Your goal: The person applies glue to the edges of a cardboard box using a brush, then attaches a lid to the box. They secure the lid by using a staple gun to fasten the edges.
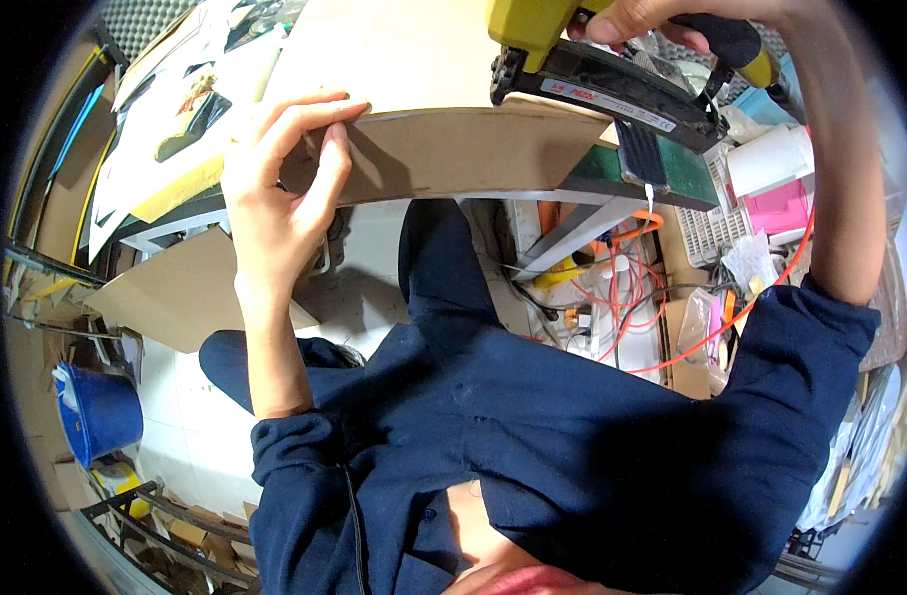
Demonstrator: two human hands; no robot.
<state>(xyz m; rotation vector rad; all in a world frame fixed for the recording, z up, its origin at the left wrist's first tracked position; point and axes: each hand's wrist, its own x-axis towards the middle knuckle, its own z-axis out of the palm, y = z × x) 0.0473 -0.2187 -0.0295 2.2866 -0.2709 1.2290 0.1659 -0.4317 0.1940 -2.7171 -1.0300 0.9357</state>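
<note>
The left hand point(285, 174), partly closed, grips the upper edge of a brown board strip point(453, 154) along the front of the tabletop point(693, 177). The right hand point(637, 22) is curled round a nail gun point(572, 77) above the strip's right end (nose contact unconfirmed). Fastening appears in hand; the next move calls for square alignment. A cabled black device point(640, 151) crowds the magazine; a red hose point(751, 311) trails nearby.
</note>
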